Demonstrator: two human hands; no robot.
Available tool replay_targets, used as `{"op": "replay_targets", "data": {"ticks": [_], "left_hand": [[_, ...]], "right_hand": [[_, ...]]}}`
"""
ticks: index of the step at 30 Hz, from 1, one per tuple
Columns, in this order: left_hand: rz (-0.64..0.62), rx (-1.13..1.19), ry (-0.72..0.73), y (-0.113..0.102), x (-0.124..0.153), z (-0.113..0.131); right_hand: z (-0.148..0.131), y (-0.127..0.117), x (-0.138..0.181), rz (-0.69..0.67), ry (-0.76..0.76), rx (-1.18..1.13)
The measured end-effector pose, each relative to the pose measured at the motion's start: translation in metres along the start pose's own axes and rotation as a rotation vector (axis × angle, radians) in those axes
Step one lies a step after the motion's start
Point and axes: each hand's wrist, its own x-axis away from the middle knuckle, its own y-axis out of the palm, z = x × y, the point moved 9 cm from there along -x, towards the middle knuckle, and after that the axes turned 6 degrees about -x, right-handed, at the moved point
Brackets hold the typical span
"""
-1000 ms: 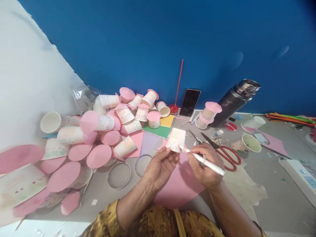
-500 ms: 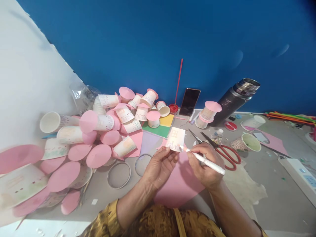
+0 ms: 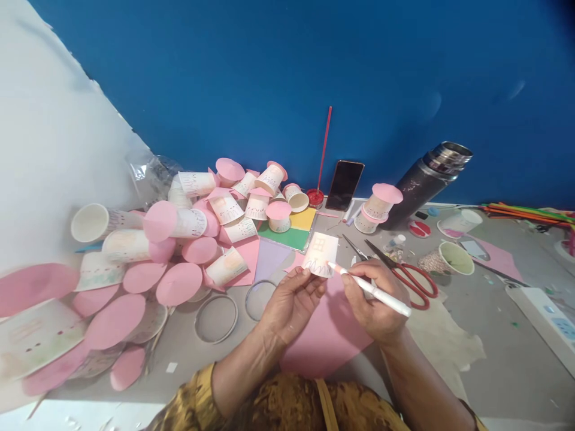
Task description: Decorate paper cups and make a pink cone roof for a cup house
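Observation:
A small white paper cup with a window drawn on it and purple strokes along its lower edge is held by my left hand, fingers and thumb closed on its near rim. My right hand grips a white marker like a pen. The marker's pale orange tip meets the cup's side, just right of the middle. Beneath both hands lies a sheet of pink paper. Scissors with red handles rest right beside my right hand.
Many decorated cups with pink paper discs crowd the left. Tape rings lie left of my left hand. Behind stand a phone, stacked cups and a leaning dark flask. A patterned cup and power strip are at right.
The cup has tilted and turned slightly in my left hand. The marker tip has shifted a little up the cup's side. Everything else stays in place.

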Motion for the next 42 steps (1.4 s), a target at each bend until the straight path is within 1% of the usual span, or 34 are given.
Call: {"op": "replay_targets", "data": {"ticks": [6,12,15,18,21,22,24,26,27,30,32,34,36,38,40,42], "left_hand": [[0.021,0.003,0.000,-0.001,0.000,0.001],[0.037,0.008,-0.015,0.000,0.002,0.000],[0.071,0.022,-0.040,0.000,0.003,-0.001],[0.105,0.043,-0.075,-0.001,0.004,-0.003],[0.101,0.045,-0.068,-0.001,0.004,-0.001],[0.089,0.032,-0.050,0.000,0.003,0.001],[0.037,-0.027,0.019,0.002,0.002,0.008],[-0.015,-0.131,0.137,0.004,0.002,0.018],[-0.022,-0.190,0.208,0.003,0.004,0.024],[0.041,-0.351,0.385,-0.002,0.010,0.038],[0.079,-0.413,0.428,-0.005,0.013,0.043],[0.069,-0.413,0.427,-0.004,0.013,0.043],[0.034,-0.348,0.393,-0.003,0.010,0.042],[0.011,-0.272,0.327,-0.004,0.006,0.037],[0.007,-0.242,0.261,-0.006,0.002,0.032],[0.006,-0.241,0.235,-0.007,-0.001,0.030]], "right_hand": [[-0.004,0.000,-0.002,-0.005,-0.014,-0.009],[0.003,0.000,0.002,-0.017,0.042,-0.062],[0.016,-0.008,0.008,0.049,0.125,-0.071],[0.029,-0.018,0.013,0.143,0.202,-0.018],[0.037,-0.020,0.010,0.150,0.217,0.041],[0.040,-0.018,0.008,0.129,0.213,0.065],[0.045,-0.008,0.006,0.042,0.200,0.122],[0.050,0.006,0.008,-0.092,0.191,0.183],[0.053,0.015,0.011,-0.170,0.188,0.216],[0.059,0.041,0.026,-0.422,0.180,0.326],[0.060,0.056,0.037,-0.573,0.164,0.394],[0.061,0.066,0.046,-0.673,0.147,0.444],[0.060,0.071,0.051,-0.721,0.131,0.459],[0.060,0.073,0.053,-0.744,0.124,0.436],[0.063,0.070,0.049,-0.728,0.148,0.406],[0.070,0.060,0.035,-0.663,0.211,0.386]]}}
